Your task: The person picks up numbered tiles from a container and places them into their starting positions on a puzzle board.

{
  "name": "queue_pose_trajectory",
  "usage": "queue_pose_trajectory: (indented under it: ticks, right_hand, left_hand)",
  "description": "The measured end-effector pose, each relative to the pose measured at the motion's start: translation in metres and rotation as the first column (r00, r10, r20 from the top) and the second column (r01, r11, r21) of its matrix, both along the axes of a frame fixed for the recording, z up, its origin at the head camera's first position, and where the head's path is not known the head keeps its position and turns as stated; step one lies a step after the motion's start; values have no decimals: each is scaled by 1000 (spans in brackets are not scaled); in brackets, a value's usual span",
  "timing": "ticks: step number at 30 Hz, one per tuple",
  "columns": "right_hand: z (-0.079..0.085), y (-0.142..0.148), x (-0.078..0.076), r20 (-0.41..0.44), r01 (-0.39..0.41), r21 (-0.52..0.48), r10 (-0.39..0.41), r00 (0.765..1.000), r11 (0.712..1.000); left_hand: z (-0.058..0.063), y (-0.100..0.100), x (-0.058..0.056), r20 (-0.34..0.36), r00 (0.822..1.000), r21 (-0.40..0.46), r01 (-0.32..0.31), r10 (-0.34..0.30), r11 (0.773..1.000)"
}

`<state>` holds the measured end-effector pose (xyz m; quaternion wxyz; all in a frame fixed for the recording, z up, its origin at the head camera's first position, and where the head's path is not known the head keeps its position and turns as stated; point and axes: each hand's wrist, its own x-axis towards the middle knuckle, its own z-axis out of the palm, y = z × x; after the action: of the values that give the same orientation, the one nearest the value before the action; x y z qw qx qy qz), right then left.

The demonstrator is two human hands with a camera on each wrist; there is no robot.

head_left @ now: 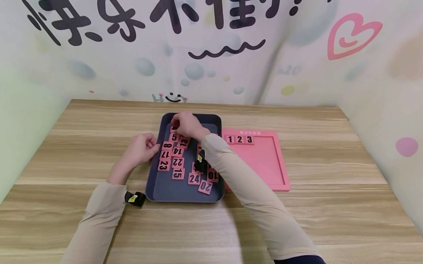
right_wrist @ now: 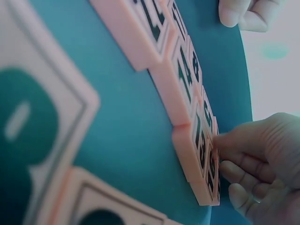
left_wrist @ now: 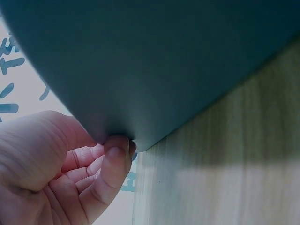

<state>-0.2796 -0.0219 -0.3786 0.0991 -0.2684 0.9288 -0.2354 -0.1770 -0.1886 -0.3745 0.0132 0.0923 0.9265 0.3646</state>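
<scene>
I saw the right hand at the far-left corner of the tray, its grip drawn in, fingertips touching the 4 [head_left: 173, 129]. From my end I could not tell whether the right hand [head_left: 186, 124] pinched that tile or only rested on it. The left hand [head_left: 141, 148] had its grip clamped on the rim of the tray [head_left: 171, 187], thumb and finger pinching the edge in my left wrist view.

Just below the 4, inside the tray, lay the 5 [head_left: 174, 137], with the 13 [head_left: 184, 142] beside it. Nearer to me, a loose cluster ran down that side: the 8 [head_left: 168, 145], 17 [head_left: 166, 154] and 23 [head_left: 164, 165] in one line, the 14 [head_left: 177, 151], 22 [head_left: 178, 162] and 15 [head_left: 178, 173] in another. Over to the right I made out the 24 [head_left: 194, 178], the 10 [head_left: 213, 175] and the tilted 20 [head_left: 205, 187]; the forearm and wrist camera [head_left: 200, 161] hid part of that group.

Right of the tray, the pink board [head_left: 258, 161] held the 1 [head_left: 230, 139], 2 [head_left: 239, 139] and 3 [head_left: 249, 140] in a row along its top edge. Tray and board sat on the wood-grained surface [head_left: 340, 209], and behind it hung a printed backdrop [head_left: 213, 81].
</scene>
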Motion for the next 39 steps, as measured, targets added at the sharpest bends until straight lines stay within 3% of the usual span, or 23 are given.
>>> queue_pose_trajectory:
  ticks: [7, 16, 23, 29, 39]
  right_hand:
    - [1, 0, 1, 2, 12, 67, -12, 1000, 998]
    - [4, 4, 3, -5, 35, 48, -35, 999, 998]
    - [25, 20, 8, 35, -25, -89, 29, 999, 996]
    - [43, 41, 19, 25, -50, -150, 54, 998, 987]
    - [45, 83, 31, 32, -58, -307, 71, 997, 950]
  left_hand:
    - [1, 2, 0, 8, 1000, -2, 5, -5, 1000]
    - [3, 4, 0, 9, 1000, -5, 13, -13, 1000]
    - [3, 4, -2, 0, 1000, -4, 22, -22, 1000]
    - [3, 5, -2, 5, 1000, 2, 22, -22, 1000]
    - [1, 2, 0, -1, 1000, 8, 12, -12, 1000]
